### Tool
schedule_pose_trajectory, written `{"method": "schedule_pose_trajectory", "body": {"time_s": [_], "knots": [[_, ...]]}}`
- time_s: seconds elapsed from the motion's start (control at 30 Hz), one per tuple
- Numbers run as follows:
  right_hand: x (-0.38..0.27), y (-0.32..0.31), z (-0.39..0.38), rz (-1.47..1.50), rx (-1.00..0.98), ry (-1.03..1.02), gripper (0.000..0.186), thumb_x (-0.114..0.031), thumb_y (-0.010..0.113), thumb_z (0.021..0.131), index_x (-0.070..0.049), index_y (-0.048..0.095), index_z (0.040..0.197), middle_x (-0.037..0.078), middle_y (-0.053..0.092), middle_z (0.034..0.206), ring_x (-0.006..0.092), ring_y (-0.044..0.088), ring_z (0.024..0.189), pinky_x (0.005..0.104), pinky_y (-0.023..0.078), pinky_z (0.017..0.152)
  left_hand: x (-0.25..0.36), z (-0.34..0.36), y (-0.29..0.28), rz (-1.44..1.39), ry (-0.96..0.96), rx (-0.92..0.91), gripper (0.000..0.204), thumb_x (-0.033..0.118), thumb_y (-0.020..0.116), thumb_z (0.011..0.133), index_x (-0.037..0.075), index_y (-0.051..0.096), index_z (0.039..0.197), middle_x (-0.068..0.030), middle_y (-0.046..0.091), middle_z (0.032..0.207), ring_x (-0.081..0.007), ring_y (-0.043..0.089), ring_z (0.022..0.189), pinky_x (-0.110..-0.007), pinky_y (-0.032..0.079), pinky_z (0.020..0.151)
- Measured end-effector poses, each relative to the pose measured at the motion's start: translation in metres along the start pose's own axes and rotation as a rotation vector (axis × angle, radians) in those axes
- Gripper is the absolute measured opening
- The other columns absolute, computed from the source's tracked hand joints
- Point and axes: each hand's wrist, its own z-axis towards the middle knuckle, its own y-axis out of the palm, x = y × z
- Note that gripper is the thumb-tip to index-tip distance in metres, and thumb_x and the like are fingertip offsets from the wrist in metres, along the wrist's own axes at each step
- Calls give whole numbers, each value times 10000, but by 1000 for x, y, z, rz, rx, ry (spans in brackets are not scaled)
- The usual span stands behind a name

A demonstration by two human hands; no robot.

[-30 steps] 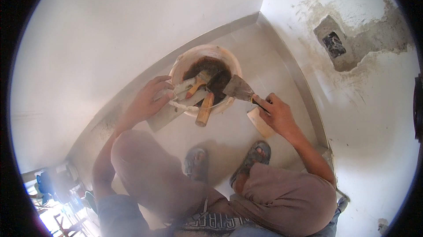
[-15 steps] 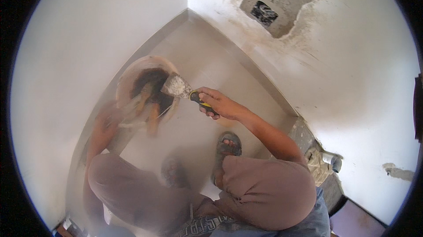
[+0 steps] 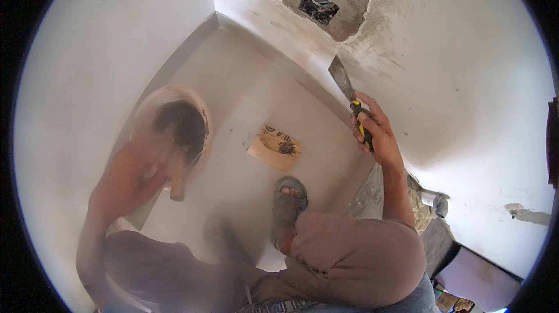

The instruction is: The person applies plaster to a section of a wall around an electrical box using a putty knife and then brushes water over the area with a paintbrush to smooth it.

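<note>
My right hand [image 3: 375, 129] is closed around the black and yellow handle of a putty knife [image 3: 342, 78]. Its metal blade points up beside the right wall, just below a rough patch; whether it touches the plaster I cannot tell. At the lower left, my left hand [image 3: 140, 170] is at the near side of a round, pale bucket [image 3: 207, 116], its fingers hazy and partly hidden. The bucket is tilted with a dark opening, and a wooden handle [image 3: 177, 180] sticks out of it toward me.
An orange piece of card or paper [image 3: 273, 149] lies on the floor near my sandalled foot [image 3: 289, 193]. Bare grey plaster surrounds an electrical box [image 3: 319, 7] in the right wall. A pipe end [image 3: 437, 203] and a crumpled tan sack [image 3: 420, 211] are at the right.
My right hand has carried the putty knife from the bucket's mouth up and right to the wall, uncovering the orange piece. The bucket appears lower left as the view shifted.
</note>
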Motion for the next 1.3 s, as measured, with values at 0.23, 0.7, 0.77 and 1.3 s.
{"method": "schedule_pose_trajectory", "body": {"time_s": [0.23,0.7,0.77,1.3], "knots": [[-17,7,42,167,48,1,488,-179,526,1027,-152,468,1511,28,559,885,71,450,586,208,349,415,24,6,6,-14,122,-171,188,222,656,914,61,646,1011,-165,627,999,-361,613,1015,-468,488,897],[-9,40,65,341,16,-7,524,-166,508,1031,-138,405,1544,45,558,919,70,457,573,195,328,370,72,228,119,-1208,-109,-195,532,537,526,1022,94,573,1313,-98,622,1288,-217,587,1170,-391,480,986],[-7,49,69,365,5,10,525,-161,507,1029,-134,405,1543,47,557,919,71,458,565,199,327,364,96,268,134,-1675,-208,-108,576,581,542,1000,98,548,1316,-96,604,1252,-210,566,1162,-407,470,1000],[1,26,59,414,4,41,541,-208,519,1028,-90,395,1541,58,561,897,71,456,530,192,313,350,172,319,166,-2221,52,93,393,467,541,1036,80,532,1104,-27,585,899,-109,590,699,-237,487,467]]}}
